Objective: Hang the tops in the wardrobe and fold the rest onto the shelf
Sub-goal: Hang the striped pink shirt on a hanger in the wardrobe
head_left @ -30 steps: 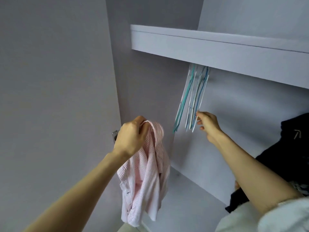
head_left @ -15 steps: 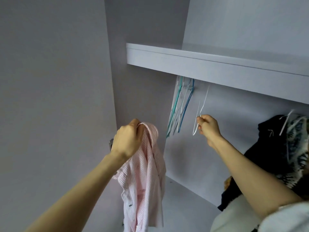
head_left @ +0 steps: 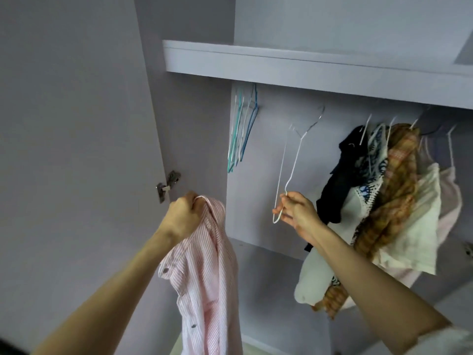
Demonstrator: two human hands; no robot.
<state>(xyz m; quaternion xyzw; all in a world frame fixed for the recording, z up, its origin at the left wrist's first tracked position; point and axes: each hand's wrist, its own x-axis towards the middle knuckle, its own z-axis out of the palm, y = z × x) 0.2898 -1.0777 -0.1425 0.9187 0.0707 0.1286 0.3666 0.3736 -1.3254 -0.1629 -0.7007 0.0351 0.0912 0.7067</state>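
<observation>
Several tops hung, one shirt in hand awaiting its hanger

Hung garments (head_left: 378, 190) crowd the wardrobe's right; the pink striped shirt (head_left: 204, 278) dangles unhung from the left hand (head_left: 183, 219), fingers clenched on its collar, while the right hand (head_left: 298, 213) pinches a white wire hanger (head_left: 290, 165).

2 hands (head_left: 183, 219), 1 pink shirt (head_left: 207, 283), 1 white hanger (head_left: 286, 172), 1 shelf (head_left: 307, 65).
</observation>
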